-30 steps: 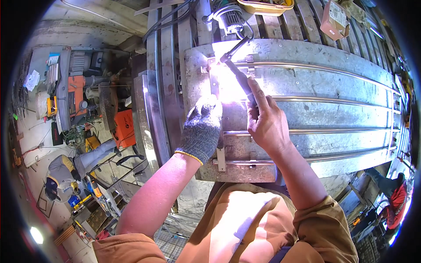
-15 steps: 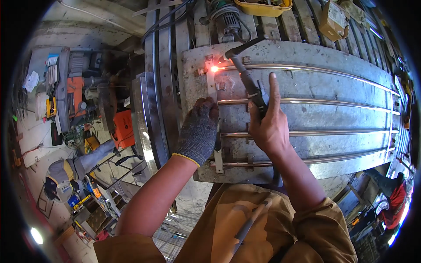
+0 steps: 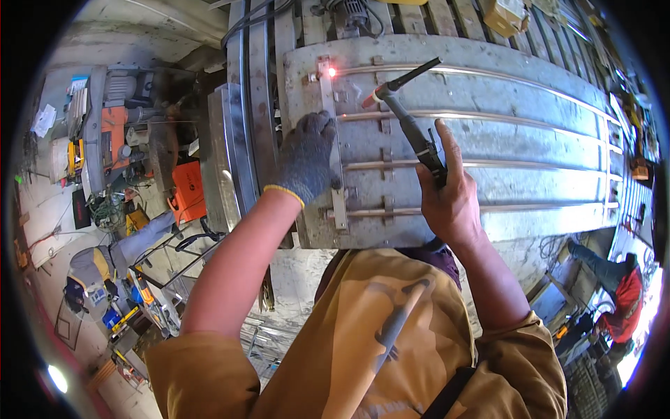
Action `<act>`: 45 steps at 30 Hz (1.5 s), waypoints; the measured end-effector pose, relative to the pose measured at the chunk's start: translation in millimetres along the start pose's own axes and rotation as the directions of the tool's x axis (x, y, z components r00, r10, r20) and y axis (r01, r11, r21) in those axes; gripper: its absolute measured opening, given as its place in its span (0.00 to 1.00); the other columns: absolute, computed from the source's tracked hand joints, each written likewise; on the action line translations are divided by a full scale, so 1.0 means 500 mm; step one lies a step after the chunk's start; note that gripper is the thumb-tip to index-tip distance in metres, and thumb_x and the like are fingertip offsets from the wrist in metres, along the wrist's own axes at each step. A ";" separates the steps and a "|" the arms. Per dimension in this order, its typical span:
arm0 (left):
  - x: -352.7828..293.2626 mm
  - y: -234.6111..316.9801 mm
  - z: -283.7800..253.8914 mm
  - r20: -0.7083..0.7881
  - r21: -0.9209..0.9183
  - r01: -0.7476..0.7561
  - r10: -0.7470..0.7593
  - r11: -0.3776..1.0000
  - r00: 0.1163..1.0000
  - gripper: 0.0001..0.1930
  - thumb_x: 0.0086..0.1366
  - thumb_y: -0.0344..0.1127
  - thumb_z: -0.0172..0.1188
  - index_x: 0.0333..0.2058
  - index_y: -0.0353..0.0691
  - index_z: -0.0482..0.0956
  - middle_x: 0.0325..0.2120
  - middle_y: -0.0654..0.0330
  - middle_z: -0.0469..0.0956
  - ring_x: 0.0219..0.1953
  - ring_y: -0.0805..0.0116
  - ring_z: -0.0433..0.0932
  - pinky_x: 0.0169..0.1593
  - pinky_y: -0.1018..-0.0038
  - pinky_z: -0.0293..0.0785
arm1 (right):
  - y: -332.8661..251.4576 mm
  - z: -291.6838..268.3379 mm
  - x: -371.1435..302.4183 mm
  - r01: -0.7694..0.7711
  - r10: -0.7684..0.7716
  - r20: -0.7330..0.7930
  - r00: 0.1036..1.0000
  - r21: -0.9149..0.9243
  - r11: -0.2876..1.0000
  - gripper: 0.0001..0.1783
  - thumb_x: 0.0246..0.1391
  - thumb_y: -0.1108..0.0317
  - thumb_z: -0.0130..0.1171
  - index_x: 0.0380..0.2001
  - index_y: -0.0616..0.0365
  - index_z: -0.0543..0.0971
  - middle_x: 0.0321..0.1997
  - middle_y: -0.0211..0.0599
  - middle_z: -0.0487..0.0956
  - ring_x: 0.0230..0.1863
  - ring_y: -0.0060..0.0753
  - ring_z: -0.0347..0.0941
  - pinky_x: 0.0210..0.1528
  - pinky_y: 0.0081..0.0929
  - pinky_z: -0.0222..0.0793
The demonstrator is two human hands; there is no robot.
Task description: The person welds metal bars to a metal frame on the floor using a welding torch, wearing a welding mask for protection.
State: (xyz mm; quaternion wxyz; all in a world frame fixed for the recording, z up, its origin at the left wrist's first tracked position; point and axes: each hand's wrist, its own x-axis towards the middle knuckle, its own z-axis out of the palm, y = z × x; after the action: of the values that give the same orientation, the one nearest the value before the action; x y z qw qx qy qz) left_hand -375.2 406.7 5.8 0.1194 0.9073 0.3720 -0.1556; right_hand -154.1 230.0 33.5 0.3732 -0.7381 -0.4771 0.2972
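Note:
My right hand [image 3: 452,202], bare, grips a black welding torch [image 3: 412,131] with its index finger stretched along the side. The torch's pinkish nozzle [image 3: 370,100] hangs between the two farthest tubes, apart from the metal. My left hand [image 3: 307,153], in a grey knitted glove with a yellow cuff, is curled against a flat metal bar [image 3: 336,188]; its fingertips are partly hidden. This bar lies across the left ends of several shiny metal tubes [image 3: 488,164]. A small red-hot spot [image 3: 331,72] glows where the farthest tube meets the bar.
Beneath the tubes lies a metal plate [image 3: 447,52] with small clamping blocks [image 3: 385,126], set on a slatted bench. A motor [image 3: 356,14] and a cardboard box [image 3: 506,15] stand beyond it. An orange case [image 3: 188,190] is at left. Two other people [image 3: 91,276] [image 3: 621,300] are nearby.
The torch has drawn back to the right from the farthest joint, and the bright glow there has shrunk. My left hand stays at the bar. The whole view has shifted.

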 end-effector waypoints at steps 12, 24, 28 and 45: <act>-0.020 -0.032 0.052 -0.203 -0.091 -0.128 0.107 0.988 0.973 0.47 0.44 0.48 0.85 0.64 0.39 0.78 0.67 0.54 0.72 0.73 0.51 0.65 0.74 0.54 0.68 | -0.019 0.062 -0.314 -0.175 0.176 -0.001 0.984 -0.065 0.982 0.40 0.66 0.71 0.64 0.79 0.47 0.62 0.57 0.65 0.83 0.53 0.70 0.83 0.51 0.52 0.82; -0.027 -0.026 0.055 -0.182 0.099 -0.240 0.254 0.966 0.950 0.49 0.50 0.54 0.83 0.65 0.31 0.74 0.68 0.47 0.68 0.71 0.45 0.67 0.73 0.56 0.69 | -0.012 0.128 -0.382 -0.160 0.159 -0.019 0.987 -0.075 0.984 0.40 0.68 0.67 0.64 0.79 0.40 0.64 0.58 0.59 0.84 0.54 0.66 0.84 0.53 0.51 0.82; -0.029 -0.008 0.034 -0.112 0.138 -0.204 0.220 0.969 0.969 0.50 0.51 0.54 0.83 0.66 0.30 0.72 0.65 0.47 0.69 0.69 0.45 0.70 0.71 0.57 0.72 | -0.007 0.146 -0.380 -0.114 0.112 -0.039 0.993 -0.055 0.992 0.40 0.67 0.68 0.64 0.79 0.42 0.64 0.54 0.59 0.85 0.50 0.66 0.85 0.49 0.52 0.83; -0.017 -0.010 0.037 -0.122 0.243 -0.196 0.230 0.950 0.966 0.38 0.50 0.48 0.84 0.56 0.34 0.80 0.55 0.48 0.75 0.62 0.46 0.76 0.66 0.55 0.76 | 0.011 0.167 -0.392 -0.053 0.047 -0.036 0.998 -0.194 0.980 0.42 0.64 0.77 0.66 0.78 0.37 0.67 0.41 0.48 0.84 0.35 0.52 0.85 0.34 0.43 0.80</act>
State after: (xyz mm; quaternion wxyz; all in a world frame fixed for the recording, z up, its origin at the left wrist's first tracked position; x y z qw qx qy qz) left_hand -388.1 398.6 -8.7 0.0023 0.9589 0.2593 -0.1153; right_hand -289.9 69.5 -0.1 0.2990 -0.7873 -0.4793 0.2471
